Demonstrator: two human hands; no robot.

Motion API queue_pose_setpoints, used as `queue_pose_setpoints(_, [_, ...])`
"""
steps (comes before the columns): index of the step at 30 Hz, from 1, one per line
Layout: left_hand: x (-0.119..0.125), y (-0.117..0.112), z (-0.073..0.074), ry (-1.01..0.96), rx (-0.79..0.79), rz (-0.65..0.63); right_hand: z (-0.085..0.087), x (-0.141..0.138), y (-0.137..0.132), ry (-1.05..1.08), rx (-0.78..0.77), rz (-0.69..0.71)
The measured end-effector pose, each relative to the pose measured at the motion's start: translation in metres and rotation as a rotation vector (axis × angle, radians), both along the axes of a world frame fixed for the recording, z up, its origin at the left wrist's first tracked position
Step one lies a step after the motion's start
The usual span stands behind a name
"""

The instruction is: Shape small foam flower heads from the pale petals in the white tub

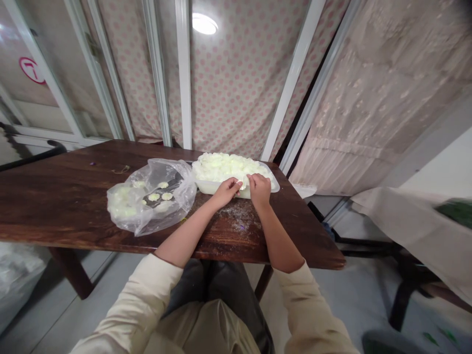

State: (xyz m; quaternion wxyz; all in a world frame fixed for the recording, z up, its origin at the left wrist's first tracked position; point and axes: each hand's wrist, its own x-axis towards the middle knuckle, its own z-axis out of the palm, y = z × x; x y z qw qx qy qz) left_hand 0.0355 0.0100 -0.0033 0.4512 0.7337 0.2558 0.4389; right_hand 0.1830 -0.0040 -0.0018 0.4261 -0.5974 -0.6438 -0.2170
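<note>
Nearest, below both grips, are two rolled cream sleeves [136, 295] and one pair of dark trousers [236, 287], with grey floor [114, 290] below. Two bare hands reach over one bench [73, 201]. The left grip [228, 191] has thumb and fingertips drawn together on what looks like one small pale piece [241, 185], blurred and too small to make out fully. The right grip [259, 189] is just beside it, fingers bent inward; whether they are closed on anything I cannot tell.

Just this side of the grips, a patch of pale specks [241, 216] dusts the bench, whose dark brown wood shows streaky grain and a dull sheen. Left of the grips lies one clear plastic bag [186, 191]; three flower-shaped pieces [166, 196] stand out in it, while others bunch at its far-left end, too blurred to count.

Right behind the grips, against their far side, sits one white tub [210, 188], heaped to the rim with pale greenish-white pieces [223, 164], too many to count.

Well to the right of the grips is one cloth-covered table [409, 226]. Beyond everything stand white-framed glass panels backed by a pink-dotted curtain [228, 88], one bright oval light [204, 23] showing on the glass, and, far left, one round red sign [33, 70].
</note>
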Motion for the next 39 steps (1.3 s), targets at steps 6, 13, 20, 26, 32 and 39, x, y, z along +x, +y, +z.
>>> queue_pose_setpoints(6, [0.001,0.002,-0.002,-0.057,-0.023,-0.025,0.0,0.003,-0.001,0.117,0.083,-0.087])
queue_pose_setpoints(13, [0.004,0.0,0.001,-0.147,-0.104,-0.086,0.006,-0.006,-0.002,0.347,-0.103,0.49])
queue_pose_setpoints(20, [0.007,-0.001,0.0,-0.158,-0.236,-0.078,0.006,-0.01,-0.003,0.214,-0.076,0.373])
queue_pose_setpoints(26, [0.009,0.0,-0.001,-0.169,-0.267,-0.059,0.004,-0.015,-0.008,-0.158,-0.004,0.064])
queue_pose_setpoints(32, [0.008,-0.004,0.003,-0.167,-0.264,-0.004,0.003,-0.017,-0.008,-0.161,0.027,-0.022])
queue_pose_setpoints(39, [0.006,-0.005,0.005,-0.174,-0.284,-0.034,0.005,-0.016,-0.011,-0.231,-0.011,0.145])
